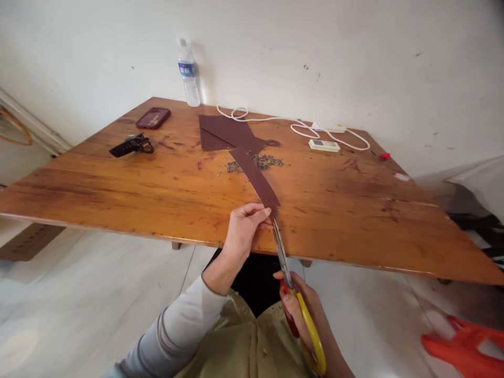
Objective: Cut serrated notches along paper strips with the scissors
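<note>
My left hand [246, 226] pinches the near end of a dark maroon strip [255, 176], which looks like sandpaper or stiff paper. The strip slants away over the table, and its near end looks ragged. My right hand [305, 299] is closed round the handles of a pair of scissors [311, 331], one handle yellow and one red. Their blades point away from me, with the tips close to the strip's near end and my left fingertips. Behind the strip lies a pile of small dark clippings [268, 161]. Larger maroon sheets [220, 131] overlap farther back.
On the wooden table [177, 199] are a phone case [153, 118], a black object like a key bunch [132, 145], a water bottle [189, 73], a white cable [268, 119] and a small white device [324, 145]. An orange-red object [460, 341] is at lower right.
</note>
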Tool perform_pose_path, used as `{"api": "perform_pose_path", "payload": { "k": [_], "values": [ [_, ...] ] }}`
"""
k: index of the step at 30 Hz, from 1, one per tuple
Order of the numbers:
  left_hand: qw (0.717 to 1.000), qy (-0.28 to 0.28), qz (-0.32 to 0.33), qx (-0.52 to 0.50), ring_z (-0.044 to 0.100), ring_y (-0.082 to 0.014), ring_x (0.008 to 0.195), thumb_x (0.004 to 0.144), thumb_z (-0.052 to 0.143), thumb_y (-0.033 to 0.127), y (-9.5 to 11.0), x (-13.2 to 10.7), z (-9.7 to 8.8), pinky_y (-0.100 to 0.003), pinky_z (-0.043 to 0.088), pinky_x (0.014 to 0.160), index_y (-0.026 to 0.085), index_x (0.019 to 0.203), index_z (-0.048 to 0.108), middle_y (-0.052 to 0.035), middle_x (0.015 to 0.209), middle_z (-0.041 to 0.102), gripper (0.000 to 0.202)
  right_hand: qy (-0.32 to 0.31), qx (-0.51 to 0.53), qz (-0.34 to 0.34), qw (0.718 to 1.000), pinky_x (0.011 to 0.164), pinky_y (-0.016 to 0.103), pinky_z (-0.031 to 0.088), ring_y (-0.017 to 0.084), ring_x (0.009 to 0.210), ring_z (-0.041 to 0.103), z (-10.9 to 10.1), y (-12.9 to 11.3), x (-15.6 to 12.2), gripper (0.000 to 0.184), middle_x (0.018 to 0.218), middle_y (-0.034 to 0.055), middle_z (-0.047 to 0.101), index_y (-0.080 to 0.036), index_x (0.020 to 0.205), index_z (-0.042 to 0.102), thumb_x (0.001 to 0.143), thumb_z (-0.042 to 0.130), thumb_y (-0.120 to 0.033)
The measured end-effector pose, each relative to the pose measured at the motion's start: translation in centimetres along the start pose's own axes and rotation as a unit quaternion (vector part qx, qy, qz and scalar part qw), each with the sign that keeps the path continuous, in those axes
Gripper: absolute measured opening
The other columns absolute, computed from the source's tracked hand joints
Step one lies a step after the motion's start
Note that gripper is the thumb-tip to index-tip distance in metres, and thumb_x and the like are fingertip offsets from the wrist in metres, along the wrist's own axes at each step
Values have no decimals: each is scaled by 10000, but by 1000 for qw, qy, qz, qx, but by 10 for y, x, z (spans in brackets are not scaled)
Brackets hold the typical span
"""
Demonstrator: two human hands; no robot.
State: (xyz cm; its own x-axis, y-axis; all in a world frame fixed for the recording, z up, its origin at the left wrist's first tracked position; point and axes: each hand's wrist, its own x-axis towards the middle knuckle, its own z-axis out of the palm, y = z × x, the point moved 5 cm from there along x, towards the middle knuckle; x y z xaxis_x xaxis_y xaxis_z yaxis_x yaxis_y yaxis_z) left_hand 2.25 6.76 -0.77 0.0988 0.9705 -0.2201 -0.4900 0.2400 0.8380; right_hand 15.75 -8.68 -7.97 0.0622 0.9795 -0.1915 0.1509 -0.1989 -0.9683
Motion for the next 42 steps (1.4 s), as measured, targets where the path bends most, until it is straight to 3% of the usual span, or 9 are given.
{"api": "perform_pose_path", "payload": {
  "k": [3,7,14,20,25,33,37,42],
  "values": [
    [1000,-2,1,-3,605,-102,500,565,860,282,0,0,1,-239,535,547,141,649,714,12,607,663,220,4,-32,4,999,492,246,354,127,505,414,-1,-19,0,292,624,-58,456,-196,1052,677,825,625,-373],
    [1000,0,-3,-6,598,-98,484,559,859,275,1,-1,1,-232,523,533,141,638,710,18,583,650,215,17,-25,21,999,475,246,337,118,483,382,0,-29,2,292,601,-64,437,-176,1000,675,779,615,-358],
    [1000,5,-9,-14,592,-98,471,545,866,274,1,-1,1,-226,511,518,141,628,702,18,562,642,227,11,-8,4,1000,444,231,274,107,479,326,2,-18,1,250,587,-78,385,-184,1001,666,817,627,-348],
    [1000,3,-1,-17,602,-104,507,542,868,274,1,-2,0,-229,531,541,141,620,703,11,566,644,225,-12,28,17,999,395,224,194,97,435,261,7,-1,-2,318,549,-104,315,-190,1088,628,903,602,-447],
    [1000,1,-1,-16,594,-103,494,543,859,265,1,-3,2,-229,525,524,139,619,705,11,554,637,214,2,26,15,1000,376,213,177,89,430,230,7,0,2,290,553,-109,290,-191,1006,622,879,616,-453],
    [1000,7,-9,-14,598,-112,504,578,832,275,2,-2,1,-241,556,522,141,640,681,11,553,623,211,21,-14,27,999,432,223,297,114,473,342,5,-10,0,225,584,-77,380,-184,955,650,798,616,-342],
    [1000,-3,-31,-3,591,-102,499,580,837,284,2,-1,1,-234,564,529,139,627,662,15,557,612,232,-16,-32,15,999,501,251,389,135,509,431,-7,-14,0,322,639,-38,496,-170,1022,680,776,616,-366],
    [998,-9,-65,-3,610,-103,504,551,881,304,3,1,-1,-232,575,564,136,635,658,15,559,613,292,-65,-64,12,996,494,246,398,139,517,443,-29,-10,8,373,663,-30,520,-176,1090,709,784,650,-380]
  ]
}}
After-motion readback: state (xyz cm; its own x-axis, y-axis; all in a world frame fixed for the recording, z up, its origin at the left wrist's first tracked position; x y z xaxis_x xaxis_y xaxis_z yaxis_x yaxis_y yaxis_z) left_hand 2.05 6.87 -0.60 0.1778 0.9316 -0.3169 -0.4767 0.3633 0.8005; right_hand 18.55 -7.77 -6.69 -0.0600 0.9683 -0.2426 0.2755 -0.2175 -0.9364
